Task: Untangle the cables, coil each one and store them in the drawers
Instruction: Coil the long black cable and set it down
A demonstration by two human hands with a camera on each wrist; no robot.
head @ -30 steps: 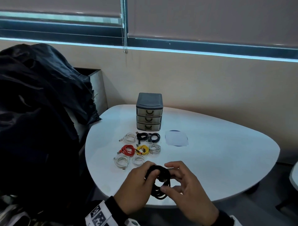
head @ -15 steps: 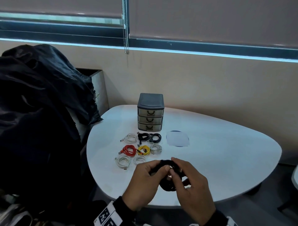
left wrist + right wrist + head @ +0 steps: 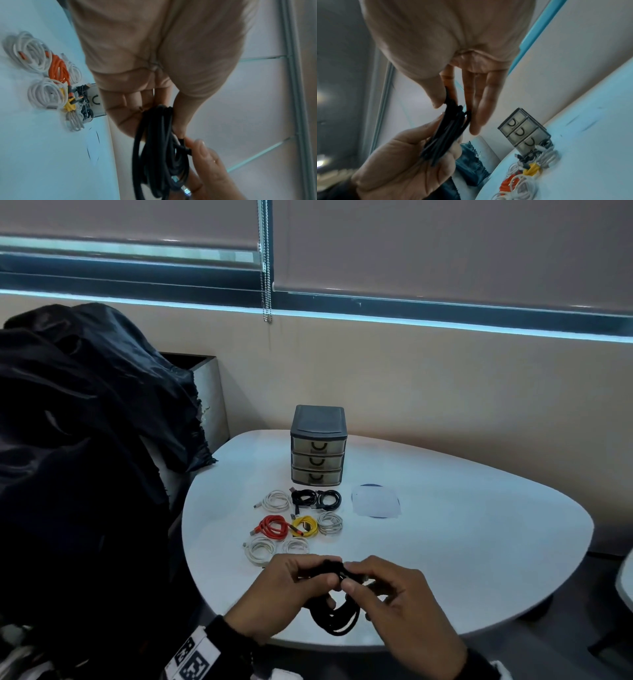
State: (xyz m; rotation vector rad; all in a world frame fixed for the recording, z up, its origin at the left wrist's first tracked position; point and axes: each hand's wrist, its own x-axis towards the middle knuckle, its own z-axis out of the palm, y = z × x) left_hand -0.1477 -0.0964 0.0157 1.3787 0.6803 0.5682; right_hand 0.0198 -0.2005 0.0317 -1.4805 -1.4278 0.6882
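A coiled black cable (image 3: pixel 337 616) hangs over the table's near edge, held at its top by both hands. My left hand (image 3: pixel 291 587) grips the coil (image 3: pixel 159 155) between thumb and fingers. My right hand (image 3: pixel 380 587) pinches the top of the same coil (image 3: pixel 448 129) between thumb and forefinger. Farther back lie several coiled cables: white (image 3: pixel 275 500), two black (image 3: pixel 317 498), red (image 3: pixel 274 526), yellow (image 3: pixel 305 525), grey (image 3: pixel 330 522) and two more white (image 3: pixel 261 549). The small grey three-drawer unit (image 3: pixel 318 445) stands behind them, all drawers closed.
The white rounded table (image 3: pixel 445 525) carries a white sheet over a dark disc (image 3: pixel 376 501) right of the cables. A large black garment (image 3: pixel 68 457) fills the left side. A wall and blinds lie behind the table.
Both hands have drawn closer together on top of the black coil, which now hangs lower beneath them. The head view has shifted slightly.
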